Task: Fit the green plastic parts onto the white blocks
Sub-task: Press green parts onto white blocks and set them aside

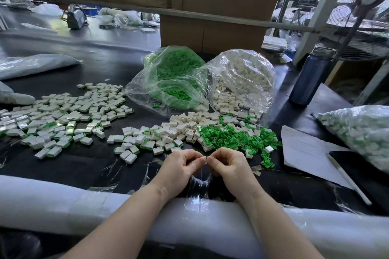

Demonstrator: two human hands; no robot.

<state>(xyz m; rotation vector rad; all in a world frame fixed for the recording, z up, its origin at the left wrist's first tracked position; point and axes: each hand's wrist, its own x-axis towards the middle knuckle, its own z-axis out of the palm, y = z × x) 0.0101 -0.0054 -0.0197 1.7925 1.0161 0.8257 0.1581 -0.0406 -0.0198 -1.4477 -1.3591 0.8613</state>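
Observation:
My left hand [182,167] and my right hand [228,167] meet fingertip to fingertip over the black table's near edge. All fingers are curled. Together they pinch a small pale piece [205,158], of which only a sliver shows, so I cannot tell if a green part is on it. Just beyond the hands lies a heap of loose green parts [235,136], and beside it a heap of plain white blocks [185,126]. Further left, white blocks with green parts fitted [63,115] are spread out.
Two open clear bags stand behind the heaps, one of green parts [174,78] and one of white blocks [242,78]. At the right are a filled bag [362,132], a paper sheet [305,149], a pen [349,178] and a dark bottle [311,75]. White foam padding [84,204] lines the table's near edge.

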